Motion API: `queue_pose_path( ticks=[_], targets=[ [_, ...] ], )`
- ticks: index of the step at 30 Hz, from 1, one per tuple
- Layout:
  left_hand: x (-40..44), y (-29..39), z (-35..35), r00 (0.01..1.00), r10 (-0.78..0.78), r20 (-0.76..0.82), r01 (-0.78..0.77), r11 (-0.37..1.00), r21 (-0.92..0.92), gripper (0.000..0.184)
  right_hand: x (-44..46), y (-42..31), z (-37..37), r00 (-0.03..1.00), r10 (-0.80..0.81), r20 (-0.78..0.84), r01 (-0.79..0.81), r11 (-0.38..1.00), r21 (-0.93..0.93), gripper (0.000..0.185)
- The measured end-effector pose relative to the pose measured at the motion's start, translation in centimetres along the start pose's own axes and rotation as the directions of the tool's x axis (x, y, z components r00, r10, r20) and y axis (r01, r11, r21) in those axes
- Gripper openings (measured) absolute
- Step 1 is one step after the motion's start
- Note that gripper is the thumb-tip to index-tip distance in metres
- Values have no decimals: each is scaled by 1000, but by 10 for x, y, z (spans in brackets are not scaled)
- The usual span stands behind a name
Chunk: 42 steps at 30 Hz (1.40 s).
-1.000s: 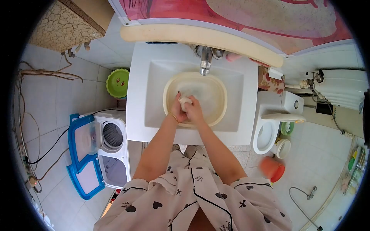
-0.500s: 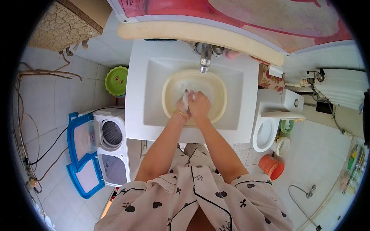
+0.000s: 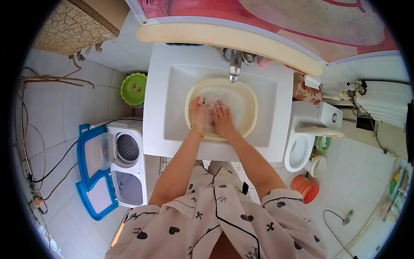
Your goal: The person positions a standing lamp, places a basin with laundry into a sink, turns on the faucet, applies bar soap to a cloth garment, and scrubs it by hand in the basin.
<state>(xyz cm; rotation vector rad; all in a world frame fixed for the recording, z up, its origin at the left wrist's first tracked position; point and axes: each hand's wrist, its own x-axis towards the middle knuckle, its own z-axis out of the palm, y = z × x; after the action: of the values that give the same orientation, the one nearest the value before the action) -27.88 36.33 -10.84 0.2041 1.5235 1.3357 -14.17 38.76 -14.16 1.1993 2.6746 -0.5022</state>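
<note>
A cream plastic basin (image 3: 253, 103) sits inside the white sink (image 3: 174, 90), with water and white, wet-looking stuff (image 3: 213, 98) in it. Whether that is thin cloth, suds or both I cannot make out. My right hand (image 3: 222, 121) lies palm down over the white stuff, fingers spread. On the basin's left side my left hand (image 3: 198, 114) is turned on edge, fingers stretched forward, with a gold bracelet at the wrist. A small dark spot shows close to its fingertips. The metal faucet (image 3: 234, 67) stands just beyond the basin's far rim.
Left of the sink is a small twin-tub washing machine (image 3: 141, 159) with its blue-edged lids raised, and a green basin (image 3: 134, 89) behind it. To the right are a toilet (image 3: 297, 149), a red bucket (image 3: 304, 188) and a patterned tissue box (image 3: 305, 90).
My hands were pressed together around something white at the basin's middle. Now they are apart: the left has shifted left, the right has flattened with fingers spread, and the white stuff lies in the water.
</note>
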Motion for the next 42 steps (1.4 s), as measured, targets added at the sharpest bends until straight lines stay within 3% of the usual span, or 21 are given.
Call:
queue_pose_path(
  ticks=[2, 5, 8, 11, 14, 16, 17, 19, 20, 22, 23, 25, 28, 32, 34, 35, 37, 38, 41, 42],
  targets=[
    [-1, 3, 0, 1000, -25, -9, 26, 999, 31, 51, 4, 13, -15, 997, -70, 43, 67, 995, 75, 72],
    [0, 8, -2, 999, 33, 22, -35, 997, 72, 51, 6, 14, -10, 975, 223, -17, -221, 971, 96, 72],
    [3, 4, 0, 1000, 16, 21, -18, 997, 82, 51, -5, 0, -18, 998, 10, 62, -13, 998, 54, 74],
    [6, 1, -1, 999, -46, 4, 45, 998, 53, 51, -6, 21, -46, 979, -77, 188, 32, 972, 232, 76],
    [8, -4, 1, 986, -166, -22, 165, 986, -33, 51, -7, 22, -55, 976, 206, -76, -196, 973, 120, 76],
    [4, -9, 7, 961, -276, -3, 272, 951, -149, 51, 5, 15, -32, 912, 406, -49, -335, 811, 480, 68],
    [1, -10, 10, 946, -308, 103, 325, 915, -240, 50, 10, 13, -19, 869, 495, -7, -379, 675, 633, 64],
    [-4, -12, 14, 883, -347, 316, 453, 806, -381, 49, 14, 10, -20, 899, 421, 120, -360, 554, 751, 52],
    [-3, -11, 14, 859, -407, 311, 506, 773, -384, 48, 16, 9, -20, 911, 373, 178, -354, 485, 799, 47],
    [2, -15, 11, 798, -523, 299, 602, 695, -393, 46, 5, -13, -57, 884, 413, 218, -294, 130, 947, 38],
    [7, -21, 10, 784, -488, 384, 620, 654, -434, 45, -2, -23, -79, 871, 427, 244, -243, -58, 968, 34],
    [15, -29, 8, 745, -393, 539, 659, 562, -500, 43, -13, -32, -103, 865, 408, 292, -218, -219, 951, 31],
    [-4, -11, 20, 804, -317, 504, 575, 631, -521, 43, -26, -43, -142, 869, 342, 357, -170, -471, 866, 27],
    [-22, 11, 29, 731, -231, 642, 657, 491, -572, 41, -30, -45, -176, 895, 273, 354, -33, -748, 662, 23],
    [-31, 21, 34, 719, -118, 685, 668, 390, -634, 40, -26, -35, -165, 854, 462, 240, 83, -576, 813, 22],
    [-35, 29, 38, 730, -140, 669, 660, 401, -635, 39, -24, -30, -155, 823, 543, 168, 134, -472, 871, 21],
    [-48, 57, 49, 753, -183, 632, 640, 424, -641, 38, -19, -23, -139, 749, 658, -73, 195, -114, 974, 23],
    [-48, 57, 52, 737, -169, 654, 655, 419, -629, 38, -17, -21, -131, 707, 677, -204, 210, 75, 975, 24],
    [-42, 43, 56, 680, -67, 730, 694, 380, -611, 38, -15, -23, -125, 692, 447, -567, 359, 468, 807, 32],
    [-37, 31, 55, 656, 9, 755, 705, 348, -617, 36, -16, -32, -132, 702, 464, -540, 386, 388, 837, 34]
  ],
)
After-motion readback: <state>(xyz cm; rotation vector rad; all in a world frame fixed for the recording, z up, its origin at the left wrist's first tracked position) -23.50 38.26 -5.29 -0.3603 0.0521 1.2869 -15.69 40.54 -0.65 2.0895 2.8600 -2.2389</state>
